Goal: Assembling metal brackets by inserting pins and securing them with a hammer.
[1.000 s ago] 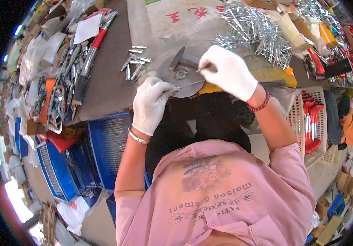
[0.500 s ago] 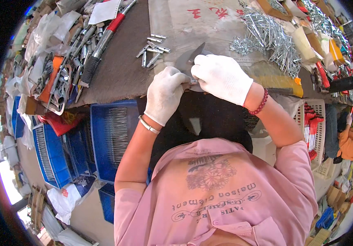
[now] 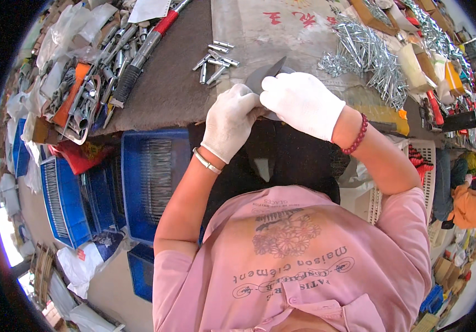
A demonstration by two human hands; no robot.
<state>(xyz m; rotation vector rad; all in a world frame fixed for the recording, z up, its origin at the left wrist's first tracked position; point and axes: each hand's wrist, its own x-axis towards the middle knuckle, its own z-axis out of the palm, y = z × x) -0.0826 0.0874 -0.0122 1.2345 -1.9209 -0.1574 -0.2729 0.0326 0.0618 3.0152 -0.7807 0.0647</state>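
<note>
My left hand (image 3: 229, 122), in a white knit glove, is closed with its fingertips bent toward the right hand. Close against it, my right hand (image 3: 303, 105), gloved alike, is pinched shut. Whatever small piece sits between the fingertips is hidden now. Just beyond them a dark grey pointed blade-like piece (image 3: 274, 67) sticks up beside my right fingers, over a rounded grey surface (image 3: 255, 78); whether my hand touches it I cannot tell. Several short silver metal tubes (image 3: 216, 62) lie loosely on the bench, left of the blade-like piece.
Long silver pins (image 3: 373, 61) lie heaped at the right of the bench (image 3: 166, 72). Sockets and tools (image 3: 86, 94) crowd the left, beside a red-and-black-handled bar (image 3: 146, 52). Blue bins (image 3: 130, 188) stand below. Another person in orange (image 3: 470, 206) is at far right.
The view has shifted slightly, so bench items appear farther right. A shiny metal bit that showed between my fingertips is now covered. Both hands stay together by the blade-like piece.
</note>
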